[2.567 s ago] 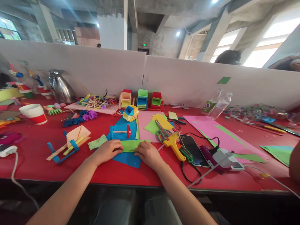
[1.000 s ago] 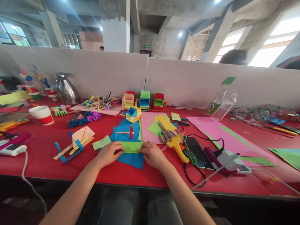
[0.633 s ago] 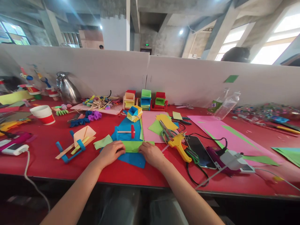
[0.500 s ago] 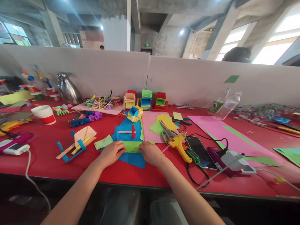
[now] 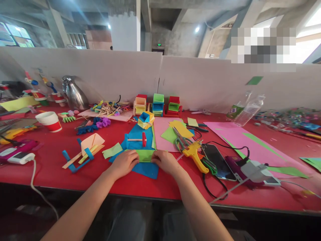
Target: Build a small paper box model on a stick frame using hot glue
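Between my two hands a folded strip of light green paper (image 5: pixel 145 156) lies over blue paper (image 5: pixel 146 171) near the table's front edge. My left hand (image 5: pixel 127 163) is closed on the strip's left end, and my right hand (image 5: pixel 166 162) grips its right end, fingers bent down onto it. Just beyond the strip stands a small frame with blue and red ends joined by a wooden stick (image 5: pixel 135 140). Behind that sits a folded blue and yellow paper piece (image 5: pixel 145 120). A loose light green paper piece (image 5: pixel 112 151) rests left of my left hand.
A yellow glue gun (image 5: pixel 196 157), scissors (image 5: pixel 182 139) and a phone (image 5: pixel 217 162) lie to the right. On the left are a blue-framed stick model (image 5: pixel 82 155) and a paper cup (image 5: pixel 49 122). Paper-box models (image 5: pixel 158 104) stand along the white partition (image 5: pixel 112 72).
Both hands keep hold of the green strip, the left one now slightly further in along it. The whole view has shifted a little.
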`<state>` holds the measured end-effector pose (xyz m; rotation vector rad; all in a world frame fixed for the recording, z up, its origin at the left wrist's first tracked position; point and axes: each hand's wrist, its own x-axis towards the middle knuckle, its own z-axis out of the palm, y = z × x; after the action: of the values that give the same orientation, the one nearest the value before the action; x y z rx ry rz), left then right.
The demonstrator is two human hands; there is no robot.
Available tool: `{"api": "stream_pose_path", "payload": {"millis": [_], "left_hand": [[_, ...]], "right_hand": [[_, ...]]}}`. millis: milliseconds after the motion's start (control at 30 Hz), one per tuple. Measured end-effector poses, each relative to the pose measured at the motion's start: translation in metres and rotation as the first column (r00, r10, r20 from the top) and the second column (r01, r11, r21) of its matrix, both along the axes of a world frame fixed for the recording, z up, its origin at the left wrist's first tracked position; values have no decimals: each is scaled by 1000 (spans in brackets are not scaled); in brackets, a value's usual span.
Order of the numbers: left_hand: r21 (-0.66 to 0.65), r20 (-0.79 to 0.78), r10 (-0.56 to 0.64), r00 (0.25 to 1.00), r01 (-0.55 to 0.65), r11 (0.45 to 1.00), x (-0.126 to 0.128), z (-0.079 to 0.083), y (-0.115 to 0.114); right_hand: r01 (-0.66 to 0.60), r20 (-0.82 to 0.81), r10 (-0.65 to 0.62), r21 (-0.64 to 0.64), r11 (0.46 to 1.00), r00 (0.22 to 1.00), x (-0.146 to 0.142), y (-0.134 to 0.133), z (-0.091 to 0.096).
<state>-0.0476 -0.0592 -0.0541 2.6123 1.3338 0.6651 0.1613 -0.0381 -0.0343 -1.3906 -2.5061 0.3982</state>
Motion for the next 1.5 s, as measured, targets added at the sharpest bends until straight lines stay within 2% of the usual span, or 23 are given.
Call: {"api": "stream_pose_path", "payload": {"millis": [333,600,867,1133,1333,1500], "left_hand": [[-60,125,57,991,-50,997,-9,-5,-1],[-109,126,12,992,2,994,-20,1,-3],[-75,96,48,994,-41,996,-21,2,-3],[-115,70,26,997,-18,993,-30,3,-4],[-96,56,85,995,-80,992,-32,2,-5],[-132,52,127,990,-120,984,-35,3,-6]], "right_hand": [[-23,-74,20,-36,999,997,4,1,-2],[27,-95,-33,-55,998,995,4,1,-2],[-30,-169,23,-38,999,985,2,0,-2],[-97,-204,84,-54,994,975,20,2,-2],[-11,-99,12,10,1000,995,22,0,4],[68,-22,-68,-5,998,997,23,-1,8]]}}
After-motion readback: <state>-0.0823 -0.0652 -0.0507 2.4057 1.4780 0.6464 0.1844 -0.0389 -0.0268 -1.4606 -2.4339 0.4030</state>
